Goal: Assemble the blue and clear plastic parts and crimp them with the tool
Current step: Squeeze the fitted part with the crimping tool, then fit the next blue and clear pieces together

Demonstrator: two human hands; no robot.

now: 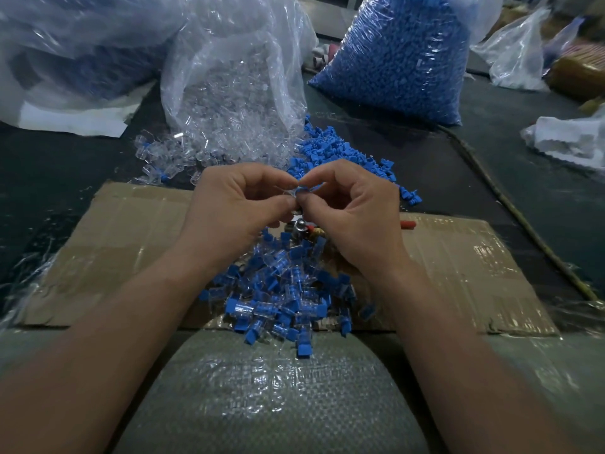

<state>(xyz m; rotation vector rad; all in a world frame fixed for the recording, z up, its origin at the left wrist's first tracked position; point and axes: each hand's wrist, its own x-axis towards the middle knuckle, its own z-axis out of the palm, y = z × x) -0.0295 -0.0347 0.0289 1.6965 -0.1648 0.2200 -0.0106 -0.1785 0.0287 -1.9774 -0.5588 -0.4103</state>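
Observation:
My left hand (234, 204) and my right hand (355, 214) meet above the cardboard sheet (137, 244). Their fingertips pinch a small clear part and a small blue part (306, 189) together; which hand holds which piece is hard to tell. Below the hands lies a heap of joined blue-and-clear pieces (281, 296). The crimp tool (301, 228) lies under the hands, only its metal head and a red handle tip (407, 224) showing. Loose clear parts (167, 162) and loose blue parts (340, 152) are spread just beyond the hands.
An open bag of clear parts (235, 90) stands behind the hands, a full bag of blue parts (402, 60) to its right. More plastic bags (65, 54) fill the far left. A woven sack (271, 394) covers my lap. White foam (569, 142) lies at right.

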